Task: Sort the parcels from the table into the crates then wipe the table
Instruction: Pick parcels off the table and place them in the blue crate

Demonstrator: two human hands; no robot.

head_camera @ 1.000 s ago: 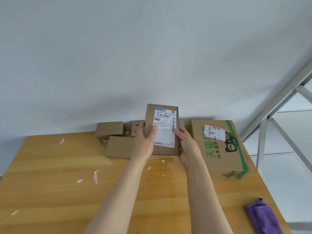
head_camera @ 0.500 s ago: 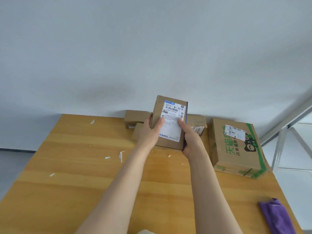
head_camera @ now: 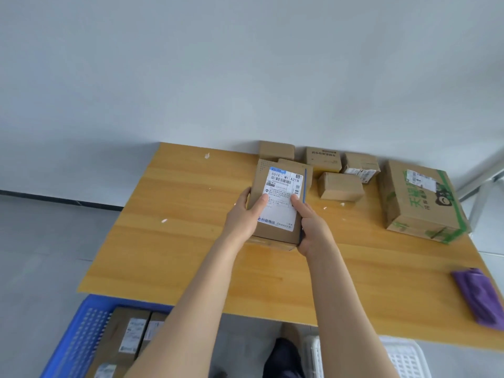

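Brown parcel: a flat cardboard box shaped like a thick book, with a smooth white label on its top face and a thin blue stripe down its right edge. It is held over the middle of the table, tipped toward the camera. I cannot tell if its low end touches the wood.
Left hand: grips the parcel's left side. The thumb lies flat on the label and the other fingers curl round the edge.
Right hand: grips the right side. The thumb presses on the label, and the other fingers are hidden behind the box.
Table: smooth yellow wood with long grain lines and a few tiny white paper bits.
Small boxes: four plain brown cubes bunched at the far edge, near the wall.
Big box: wide cardboard with shiny green tape, on the right.
Purple cloth: soft and crumpled, near the right edge.
Blue crate: plastic with holes in it, on the floor at the left, holding brown parcels with white labels.
White crate: plastic mesh, on the floor under the table's near edge.
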